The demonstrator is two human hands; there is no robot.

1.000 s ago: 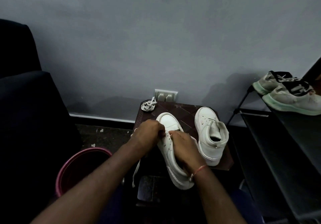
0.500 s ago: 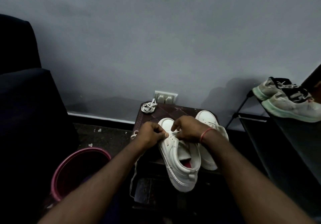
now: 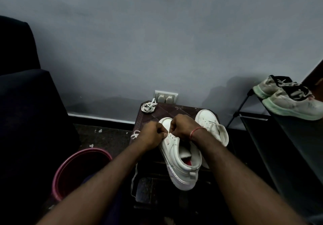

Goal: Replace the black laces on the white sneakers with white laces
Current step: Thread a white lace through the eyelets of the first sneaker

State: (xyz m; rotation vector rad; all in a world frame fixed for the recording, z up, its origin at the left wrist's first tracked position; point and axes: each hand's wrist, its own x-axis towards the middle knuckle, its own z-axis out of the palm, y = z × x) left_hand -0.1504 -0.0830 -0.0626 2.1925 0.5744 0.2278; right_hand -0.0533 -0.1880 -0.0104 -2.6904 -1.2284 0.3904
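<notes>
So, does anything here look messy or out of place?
A little. A white lace trails off the small table at its left edge and hangs down, and pale scraps litter the floor near the pink bucket. Nothing looks broken or spilled.

Left hand [image 3: 151, 135], right hand [image 3: 182, 126]: curled grips.

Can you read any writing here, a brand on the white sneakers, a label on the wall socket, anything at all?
No text can be read in this view.
White sneaker under the left hand and right hand: no logo or lettering shows.
Second white sneaker: plain as far as it shows.
Worn pair on the rack: dark markings, too blurred to read as letters.
Wall socket: no label visible.
</notes>
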